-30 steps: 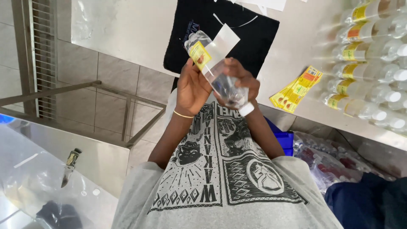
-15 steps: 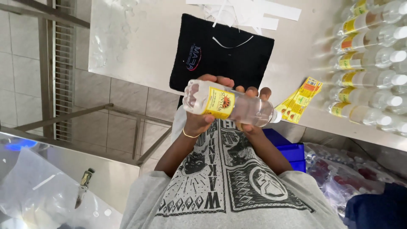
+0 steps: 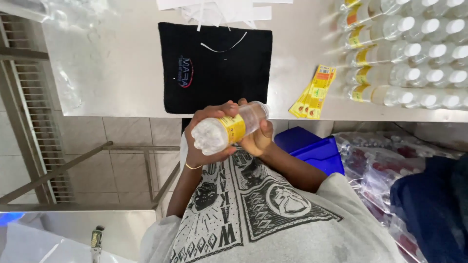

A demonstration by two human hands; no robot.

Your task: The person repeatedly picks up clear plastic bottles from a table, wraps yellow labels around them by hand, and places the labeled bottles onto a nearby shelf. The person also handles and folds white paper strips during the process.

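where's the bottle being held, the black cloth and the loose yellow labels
clear bottle (image 3: 229, 129), head view, on its yellow label
black cloth (image 3: 219, 73), head view, on its plain middle
yellow labels (image 3: 313, 92), head view, on the middle of the fanned stack

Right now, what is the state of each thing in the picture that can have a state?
Clear plastic bottle with yellow label: held in both hands, lying sideways, base toward the camera.
Left hand: gripping the bottle's base end.
Right hand: holding the bottle's neck end.
Row of labelled bottles: lying on the steel table, capped.
Yellow labels: stacked, fanned.
Black cloth: spread flat.
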